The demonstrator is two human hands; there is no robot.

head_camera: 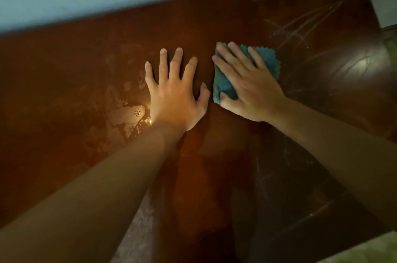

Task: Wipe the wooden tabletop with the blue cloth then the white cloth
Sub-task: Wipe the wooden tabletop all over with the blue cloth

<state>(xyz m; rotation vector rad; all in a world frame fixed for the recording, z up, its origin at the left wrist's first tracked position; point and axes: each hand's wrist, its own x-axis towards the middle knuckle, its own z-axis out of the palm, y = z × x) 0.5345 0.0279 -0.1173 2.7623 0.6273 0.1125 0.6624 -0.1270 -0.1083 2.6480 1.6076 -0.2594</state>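
- I'm in the blue-cloth pass: my right hand (249, 84) presses flat on the cloth (266, 62).
- My left hand (175, 93) lies spread, released, on the table (64, 90).
- Next, sweep left over what seem wet smears (126, 112).

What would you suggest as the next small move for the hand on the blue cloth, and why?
Probably slide the right hand, which presses flat on the blue cloth, leftward toward the shiny smears on the wooden tabletop. The left hand lies spread on the wood between cloth and smears, so it would likely need to lift or shift first. No white cloth is in view.
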